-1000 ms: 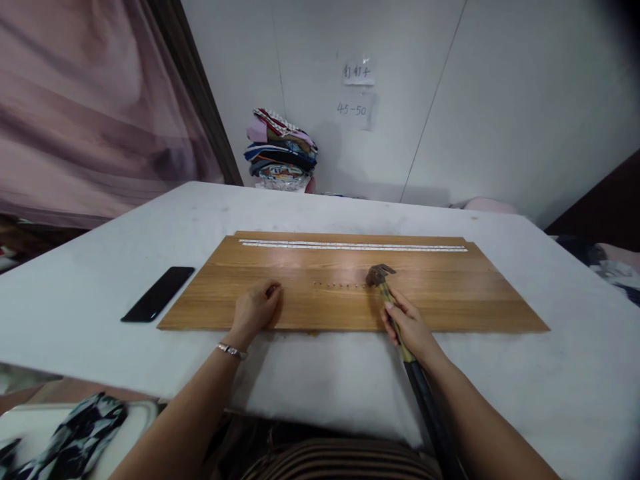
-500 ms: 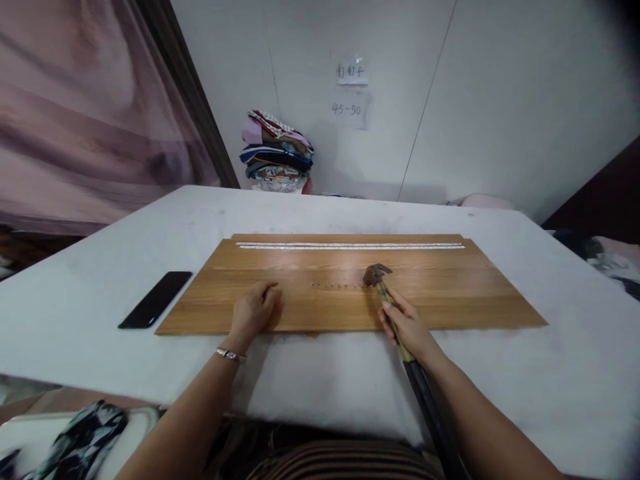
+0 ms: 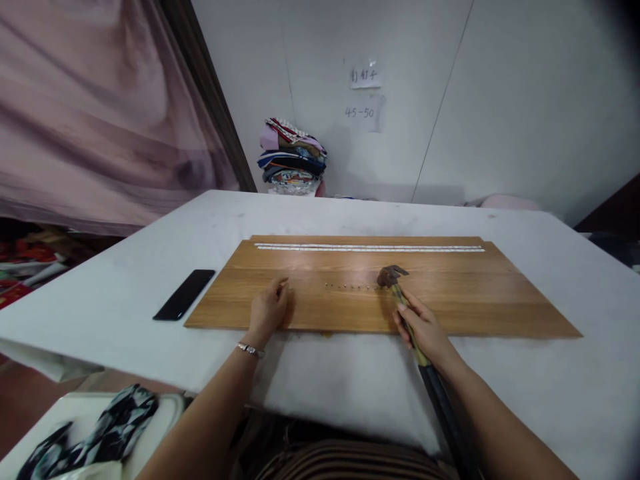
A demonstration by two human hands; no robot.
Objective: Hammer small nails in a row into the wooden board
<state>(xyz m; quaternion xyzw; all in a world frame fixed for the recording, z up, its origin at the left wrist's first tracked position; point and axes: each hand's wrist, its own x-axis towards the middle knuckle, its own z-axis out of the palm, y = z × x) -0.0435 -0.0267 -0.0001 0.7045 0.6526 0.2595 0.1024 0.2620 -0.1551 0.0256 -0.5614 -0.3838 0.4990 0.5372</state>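
Note:
My right hand grips a claw hammer high on its yellowish handle, close to the rusty head. The head rests at the right end of a row of several small nails standing in a wooden board. The hammer's black lower grip runs back under my right forearm. My left hand is on the left part of the board, apart from the nails. Its fingers are curled with thumb and fingertips together; whatever they may hold is too small to make out.
Two white strips lie along the board's far edge. A black phone is left of the board on the white table. Folded clothes are stacked by the wall. A patterned cloth lies on a stool at lower left.
The whole view has shifted, so everything appears further right. My left fingertips have lifted a little and drawn together. The hammer stays at the row's right end.

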